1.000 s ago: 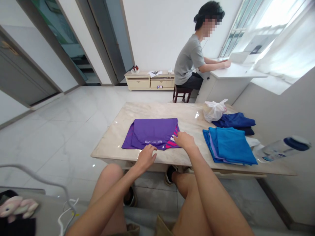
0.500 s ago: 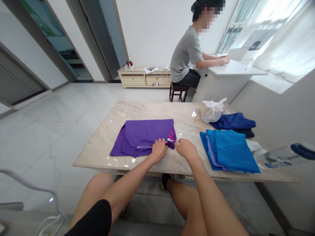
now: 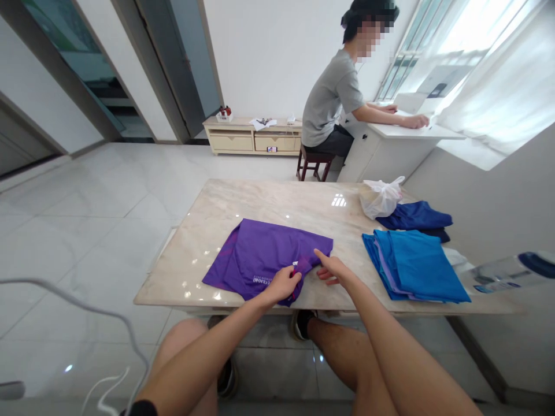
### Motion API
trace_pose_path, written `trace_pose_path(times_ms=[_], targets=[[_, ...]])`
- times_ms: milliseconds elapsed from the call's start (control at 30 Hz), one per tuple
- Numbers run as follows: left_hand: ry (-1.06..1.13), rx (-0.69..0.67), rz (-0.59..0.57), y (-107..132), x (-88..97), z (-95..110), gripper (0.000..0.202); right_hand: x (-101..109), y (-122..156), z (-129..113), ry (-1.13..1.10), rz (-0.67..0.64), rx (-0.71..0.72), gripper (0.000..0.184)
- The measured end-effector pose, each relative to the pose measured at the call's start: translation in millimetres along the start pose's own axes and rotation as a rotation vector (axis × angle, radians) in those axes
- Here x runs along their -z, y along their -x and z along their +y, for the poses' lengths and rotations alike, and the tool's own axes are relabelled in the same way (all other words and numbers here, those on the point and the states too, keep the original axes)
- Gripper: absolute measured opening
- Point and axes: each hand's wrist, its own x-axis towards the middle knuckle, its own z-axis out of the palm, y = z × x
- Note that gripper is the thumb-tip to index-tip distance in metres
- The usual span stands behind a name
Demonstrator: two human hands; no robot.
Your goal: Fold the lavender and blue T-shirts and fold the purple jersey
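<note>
A purple shirt (image 3: 264, 254) with white lettering lies folded and slightly turned on the marble-topped table (image 3: 173, 271). My left hand (image 3: 284, 284) pinches the shirt near its right front corner, where a bit of pink trim shows. There the cloth is bunched and a little raised. Beside the shirt's right edge, my right hand (image 3: 333, 268) is open, thumb and fingers apart. Its thumb reaches over the purple cloth; whether it touches is unclear.
Folded blue clothes (image 3: 416, 266) are stacked to the right, by a clear bottle (image 3: 498, 274). Behind them are a darker blue garment (image 3: 416, 215) and a white plastic bag (image 3: 381, 197). A person (image 3: 332, 98) sits at a white desk (image 3: 390, 138) beyond the table.
The shirt has turned, its right front corner pulled toward me. My left hand has moved nearer with that corner, and my right hand has opened. The seated person's arms have moved right.
</note>
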Motion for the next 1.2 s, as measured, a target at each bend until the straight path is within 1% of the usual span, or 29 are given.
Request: trace_pose_path(times_ms=[100,167,200,267,333,367,400,467,533,567,600,633,733,767,800,833,900,967,1033,1100,1200], targets=[[-0.024,-0.137,0.045,18,-1.3,6,0.019,-11,3,-2,-0.166,0.078,-0.047,0.053],[-0.057,-0.206,0.061,26,2.7,10,0.018,-17,6,-7,-0.222,0.149,-0.072,0.041],[-0.059,-0.216,0.062,29,6.0,10,0.018,-20,7,-10,-0.241,0.174,-0.077,0.034],[-0.021,-0.164,0.044,31,14.7,10,0.014,-24,9,-20,-0.268,0.201,-0.062,0.019],[0.101,-0.015,0.027,28,25.4,7,0.008,-30,11,-32,-0.283,0.199,-0.015,0.013],[0.196,0.075,0.026,26,31.1,5,0.009,-33,13,-39,-0.288,0.190,0.012,0.012],[0.304,0.155,0.027,24,36.7,3,0.017,-37,15,-47,-0.289,0.178,0.041,0.012],[0.497,0.253,0.044,20,46.8,-3,0.049,-45,20,-62,-0.284,0.144,0.103,0.011],[0.582,0.265,0.080,15,54.3,-9,0.079,-53,27,-75,-0.269,0.102,0.158,0.009],[0.585,0.248,0.109,13,57.0,-12,0.087,-57,30,-81,-0.259,0.086,0.180,0.008],[0.567,0.225,0.142,11,59.2,-14,0.088,-60,34,-85,-0.249,0.076,0.197,0.006],[0.530,0.192,0.164,10,60.9,-16,0.081,-61,36,-89,-0.241,0.071,0.211,0.005],[0.320,0.076,0.165,10,65.1,-11,0.034,-59,40,-91,-0.244,0.081,0.237,0.005],[0.222,0.048,0.162,12,66.0,-6,0.021,-56,40,-90,-0.256,0.090,0.238,0.005],[0.117,0.032,0.164,15,66.5,0,0.014,-53,38,-87,-0.275,0.101,0.237,0.006],[0.012,0.028,0.173,18,66.4,7,0.013,-49,36,-84,-0.298,0.111,0.236,0.006],[-0.190,0.034,0.188,25,63.9,22,0.017,-40,30,-76,-0.359,0.120,0.233,0.004],[-0.368,0.023,0.168,32,58.7,37,0.022,-31,23,-67,-0.427,0.116,0.218,0.002],[-0.500,-0.008,0.134,37,52.0,49,0.027,-23,16,-59,-0.489,0.118,0.184,0.003],[-0.565,-0.042,0.095,41,45.0,59,0.029,-16,10,-51,-0.547,0.134,0.141,0.004],[-0.565,-0.085,0.037,45,35.4,67,0.030,-6,4,-43,-0.596,0.172,0.091,0.008]])
